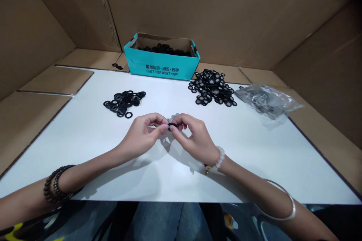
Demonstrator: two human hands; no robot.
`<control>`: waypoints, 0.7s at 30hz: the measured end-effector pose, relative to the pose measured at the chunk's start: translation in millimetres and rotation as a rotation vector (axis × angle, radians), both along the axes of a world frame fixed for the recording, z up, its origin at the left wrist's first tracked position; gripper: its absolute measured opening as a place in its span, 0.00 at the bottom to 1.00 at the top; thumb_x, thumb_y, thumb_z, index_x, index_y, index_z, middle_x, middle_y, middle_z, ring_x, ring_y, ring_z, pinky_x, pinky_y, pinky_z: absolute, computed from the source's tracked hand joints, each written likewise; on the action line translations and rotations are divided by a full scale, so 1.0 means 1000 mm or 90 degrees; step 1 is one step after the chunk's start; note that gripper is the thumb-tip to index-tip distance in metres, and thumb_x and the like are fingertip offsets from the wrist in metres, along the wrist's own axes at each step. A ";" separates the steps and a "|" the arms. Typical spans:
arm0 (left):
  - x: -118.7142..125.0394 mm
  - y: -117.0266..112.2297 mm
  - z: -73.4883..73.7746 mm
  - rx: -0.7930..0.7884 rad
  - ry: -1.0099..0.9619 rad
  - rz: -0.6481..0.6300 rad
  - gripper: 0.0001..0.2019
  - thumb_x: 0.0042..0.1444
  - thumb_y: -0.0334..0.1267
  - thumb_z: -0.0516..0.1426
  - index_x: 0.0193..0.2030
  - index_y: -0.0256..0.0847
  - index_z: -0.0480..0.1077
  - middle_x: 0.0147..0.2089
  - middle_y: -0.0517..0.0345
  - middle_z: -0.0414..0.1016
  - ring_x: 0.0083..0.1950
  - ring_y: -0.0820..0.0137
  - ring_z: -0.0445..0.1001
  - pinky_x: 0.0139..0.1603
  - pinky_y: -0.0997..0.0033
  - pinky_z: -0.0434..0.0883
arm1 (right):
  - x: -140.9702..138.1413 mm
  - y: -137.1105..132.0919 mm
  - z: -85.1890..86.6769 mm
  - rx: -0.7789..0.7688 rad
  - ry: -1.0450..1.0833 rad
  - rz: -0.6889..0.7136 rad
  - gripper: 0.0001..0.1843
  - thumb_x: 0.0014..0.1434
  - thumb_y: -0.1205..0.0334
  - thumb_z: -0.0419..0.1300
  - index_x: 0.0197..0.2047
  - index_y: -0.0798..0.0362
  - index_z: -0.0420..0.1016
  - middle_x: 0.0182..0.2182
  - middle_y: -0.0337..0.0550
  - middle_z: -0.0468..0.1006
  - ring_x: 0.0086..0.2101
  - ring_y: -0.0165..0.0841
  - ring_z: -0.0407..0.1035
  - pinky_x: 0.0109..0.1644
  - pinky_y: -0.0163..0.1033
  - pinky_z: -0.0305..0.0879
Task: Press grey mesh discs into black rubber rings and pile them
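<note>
Head view. Both forearms reach in from the near edge of the white bench [70,150], and the left hand [143,133] and right hand [195,135] meet near its middle. Fingers [162,128] of both hands are clamped on a small black rubber ring [172,125] from opposite sides, pinching it in the air above the bench. Two-sided hold judged suited to turning or inspecting so small a part. Ring seen nearly edge-on, its flat face tilted away from the camera; its widest line runs roughly left to right, and the fingers partly hide it.

Left of centre, a loose pile of plain black rings [123,102] lies within easy reach of the left hand. Right of centre, near the far edge, lies a larger pile of black rings with grey mesh centres [212,87]. By the right edge, a clear plastic bag [267,101] holds more dark parts. A teal cardboard box [161,67] at the far edge holds further black rings [164,49]; its placement behind the piles is judged to suit bulk storage. Brown cardboard walls [198,7] enclose the bench on three sides.
</note>
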State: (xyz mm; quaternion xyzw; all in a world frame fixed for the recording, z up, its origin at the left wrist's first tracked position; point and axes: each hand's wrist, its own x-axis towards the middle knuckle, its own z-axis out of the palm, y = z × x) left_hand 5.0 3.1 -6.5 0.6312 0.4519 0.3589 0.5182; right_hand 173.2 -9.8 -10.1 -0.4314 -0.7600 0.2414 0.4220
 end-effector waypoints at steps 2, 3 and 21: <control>0.000 0.000 0.000 -0.019 -0.010 0.003 0.07 0.52 0.38 0.58 0.31 0.36 0.70 0.31 0.57 0.72 0.36 0.70 0.72 0.39 0.70 0.72 | 0.002 0.001 0.001 -0.105 0.042 0.029 0.04 0.56 0.66 0.55 0.30 0.55 0.68 0.25 0.38 0.70 0.27 0.28 0.63 0.31 0.34 0.61; 0.001 0.000 0.000 -0.031 -0.016 0.005 0.07 0.52 0.38 0.58 0.30 0.36 0.70 0.31 0.58 0.72 0.35 0.70 0.72 0.38 0.70 0.72 | 0.003 0.002 0.002 -0.150 0.056 0.038 0.04 0.56 0.65 0.56 0.30 0.55 0.69 0.25 0.38 0.70 0.27 0.27 0.63 0.31 0.34 0.60; -0.005 0.008 0.008 -0.358 -0.212 0.003 0.10 0.47 0.39 0.65 0.30 0.34 0.74 0.25 0.58 0.77 0.27 0.77 0.73 0.32 0.80 0.69 | 0.016 0.012 0.006 -0.104 0.047 0.105 0.16 0.54 0.65 0.61 0.48 0.53 0.71 0.36 0.43 0.76 0.31 0.29 0.68 0.37 0.36 0.66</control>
